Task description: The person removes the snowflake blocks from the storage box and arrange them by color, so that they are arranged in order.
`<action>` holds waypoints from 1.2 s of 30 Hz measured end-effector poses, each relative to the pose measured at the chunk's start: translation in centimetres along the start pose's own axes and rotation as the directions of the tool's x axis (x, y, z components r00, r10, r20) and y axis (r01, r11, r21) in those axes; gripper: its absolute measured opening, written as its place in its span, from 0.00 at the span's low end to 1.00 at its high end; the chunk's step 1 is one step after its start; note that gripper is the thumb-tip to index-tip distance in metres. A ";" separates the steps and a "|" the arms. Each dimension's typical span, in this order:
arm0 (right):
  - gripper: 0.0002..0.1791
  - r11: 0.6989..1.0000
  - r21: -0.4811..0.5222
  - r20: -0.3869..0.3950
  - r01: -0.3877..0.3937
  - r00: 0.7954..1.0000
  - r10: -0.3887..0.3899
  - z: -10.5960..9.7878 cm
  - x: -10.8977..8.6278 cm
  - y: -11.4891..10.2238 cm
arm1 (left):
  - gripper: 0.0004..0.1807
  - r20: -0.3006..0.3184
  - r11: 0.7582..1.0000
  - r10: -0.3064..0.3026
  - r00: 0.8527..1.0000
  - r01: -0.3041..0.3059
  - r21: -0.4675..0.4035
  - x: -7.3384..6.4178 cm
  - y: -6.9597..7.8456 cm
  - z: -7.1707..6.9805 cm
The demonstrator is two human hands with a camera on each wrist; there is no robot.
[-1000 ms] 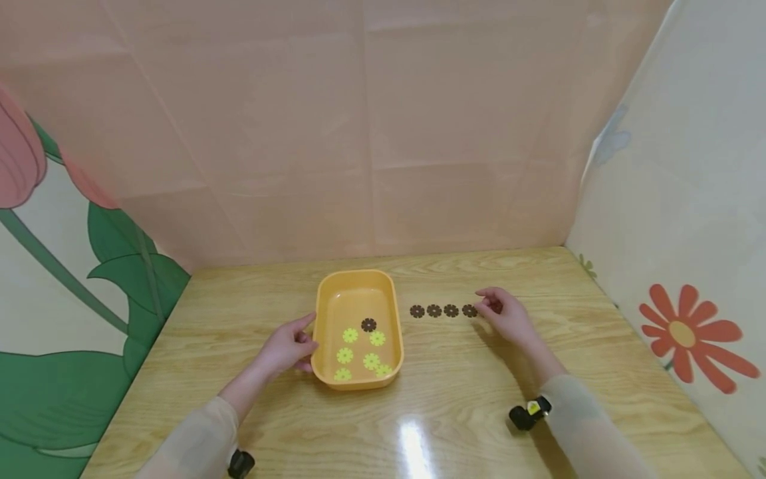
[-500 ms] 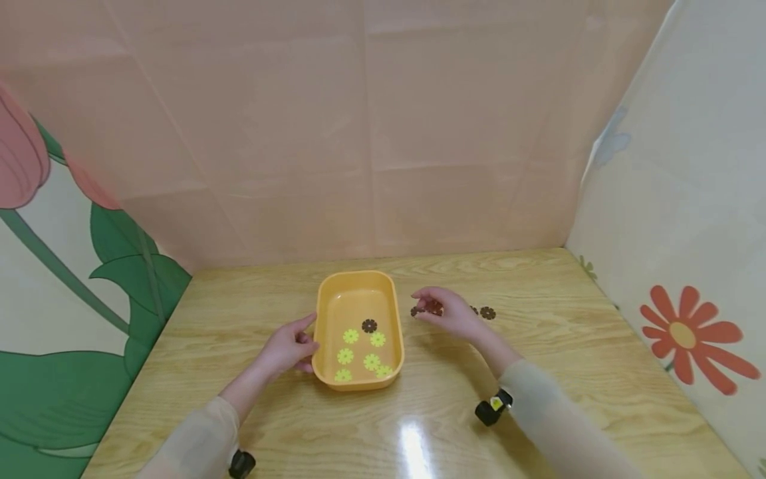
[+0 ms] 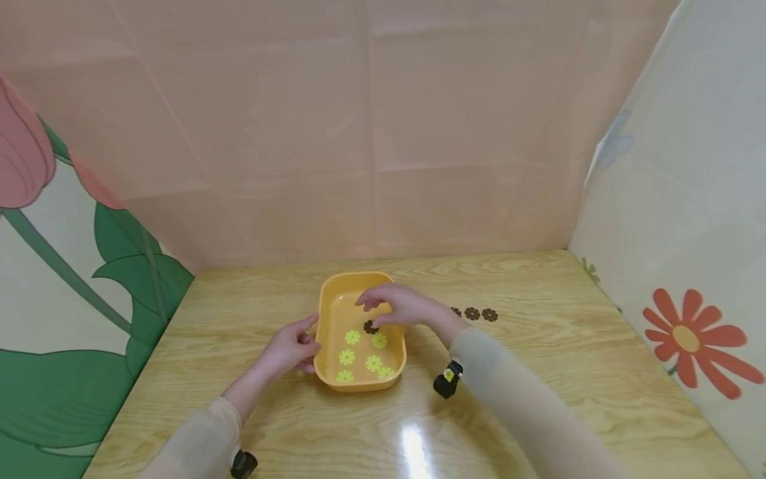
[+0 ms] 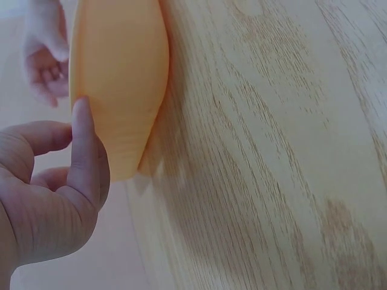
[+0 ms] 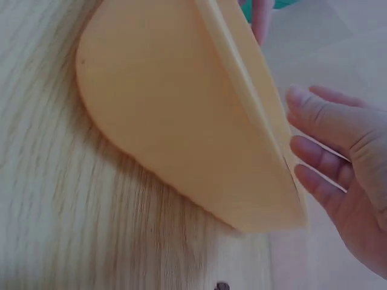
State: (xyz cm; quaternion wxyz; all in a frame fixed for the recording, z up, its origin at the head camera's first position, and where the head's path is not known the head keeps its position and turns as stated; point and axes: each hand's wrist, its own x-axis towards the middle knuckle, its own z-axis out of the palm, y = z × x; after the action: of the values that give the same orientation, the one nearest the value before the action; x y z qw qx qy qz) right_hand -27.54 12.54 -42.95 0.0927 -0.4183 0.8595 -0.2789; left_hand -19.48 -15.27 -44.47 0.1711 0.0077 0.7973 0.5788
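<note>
An orange-yellow plastic tray [image 3: 335, 293] stands on the wooden table. Its left rim is pinched between the thumb and fingers of my left hand [image 3: 286, 347], as the left wrist view also shows. Over the tray's right side hovers my right hand [image 3: 402, 306], fingers loosely bent and thumb apart, with nothing seen between them. Just under its thumb lies a dark brown flower-shaped piece [image 3: 368, 327], partly covered. Several yellow flower-shaped pieces [image 3: 347, 357] are scattered over the tray's front part.
Right of the tray, brown flower-shaped pieces [image 3: 472, 313] lie in a row, its left part hidden behind my right wrist. A pink sheet [image 3: 371, 166] backs the table [image 3: 538, 346]. Printed flower panels [image 3: 682, 199] flank it.
My right hand has moved left, from the right end of the brown row, across it, to over the tray. My left hand keeps its hold on the tray's rim.
</note>
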 end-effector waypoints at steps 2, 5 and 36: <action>0.25 1.000 -0.005 0.047 -0.012 0.999 0.012 0.1 0.8 0.1 | 0.38 -0.001 1.000 -0.002 1.000 0.002 0.002 0.0 0.0 0.0; 0.24 0.999 -0.032 0.094 -0.014 0.995 0.017 0.3 1.8 0.3 | 0.38 -0.005 1.000 -0.003 1.000 0.003 -0.001 0.1 0.0 0.1; 0.19 0.932 -0.342 0.119 -0.121 0.978 0.171 2.2 3.3 2.0 | 0.38 -0.005 1.000 0.019 1.000 -0.019 -0.004 0.2 -0.2 -0.1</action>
State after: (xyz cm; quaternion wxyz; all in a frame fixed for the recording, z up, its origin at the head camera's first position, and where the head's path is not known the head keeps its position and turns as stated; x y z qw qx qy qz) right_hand -30.05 10.12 -45.62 0.1041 -0.3821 0.9138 -0.0905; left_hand -19.72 -15.36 -44.65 0.1636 0.0136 0.7966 0.5819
